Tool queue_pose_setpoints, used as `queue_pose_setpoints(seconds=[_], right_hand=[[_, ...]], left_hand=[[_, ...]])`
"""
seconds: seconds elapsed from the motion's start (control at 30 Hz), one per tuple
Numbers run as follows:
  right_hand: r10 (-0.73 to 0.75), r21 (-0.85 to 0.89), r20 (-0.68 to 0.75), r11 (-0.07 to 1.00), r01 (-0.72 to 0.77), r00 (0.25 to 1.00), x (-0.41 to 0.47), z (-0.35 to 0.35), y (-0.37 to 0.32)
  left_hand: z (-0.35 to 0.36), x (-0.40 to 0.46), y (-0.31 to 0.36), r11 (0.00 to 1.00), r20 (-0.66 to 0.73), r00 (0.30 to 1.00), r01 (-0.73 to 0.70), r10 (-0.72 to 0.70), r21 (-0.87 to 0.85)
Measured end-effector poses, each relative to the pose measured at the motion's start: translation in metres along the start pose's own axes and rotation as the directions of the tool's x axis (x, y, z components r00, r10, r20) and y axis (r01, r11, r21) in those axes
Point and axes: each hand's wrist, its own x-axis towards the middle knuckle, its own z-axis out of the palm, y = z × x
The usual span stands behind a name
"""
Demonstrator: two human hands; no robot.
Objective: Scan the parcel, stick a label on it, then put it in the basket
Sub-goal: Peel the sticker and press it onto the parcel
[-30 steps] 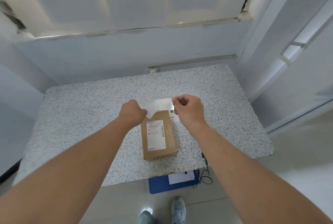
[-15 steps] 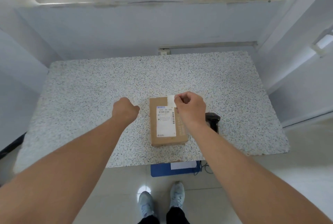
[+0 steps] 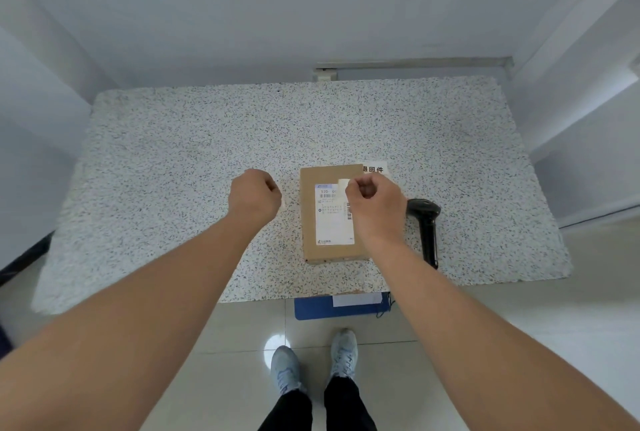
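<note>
While the parcel lies flat near the desk's front edge, the right hand pinches a small white label over its far end; the left hand, clenched beside it, seems to hold a white scrap. Best lowered flat, clear of the printed barcode, then pressed.

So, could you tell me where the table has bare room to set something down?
The table is bare left of the left hand and across the far strip by the wall. It is crowded near the front right: box, right hand, scanner, printed sheet.
</note>
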Motion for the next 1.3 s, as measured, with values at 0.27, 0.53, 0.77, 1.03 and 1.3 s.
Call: queue_pose_setpoints(seconds=[0.27, 0.53, 0.77, 1.03, 1.3], right_hand=[[-0.017, 0.001, -0.004, 1.0, 0.017, 1.0, 0.0, 0.0, -0.002], [-0.022, -0.037, -0.046, 0.999, 0.02, 0.999, -0.001, 0.006, -0.005], [-0.099, -0.087, -0.058, 0.992, 0.094, 0.993, -0.002, 0.012, -0.008], [-0.028, -0.066, -0.026, 0.997, 0.027, 0.999, 0.005, 0.016, -0.012], [0.154, 0.069, 0.037, 0.985, -0.157, 0.987, 0.017, 0.018, -0.013]], left_hand=[[0.005, 0.004, -0.006, 0.998, 0.013, 0.998, 0.06, -0.06, -0.022], [-0.002, -0.001, 0.005, 0.962, 0.116, 0.985, -0.093, 0.126, -0.255], [-0.014, -0.002, 0.04, 0.838, 0.362, 0.898, -0.015, 0.251, -0.545], [-0.015, 0.001, 0.052, 0.881, 0.416, 0.849, -0.113, 0.326, -0.459], [-0.011, 0.0, 0.064, 0.922, 0.373, 0.86, -0.24, 0.347, -0.304]])
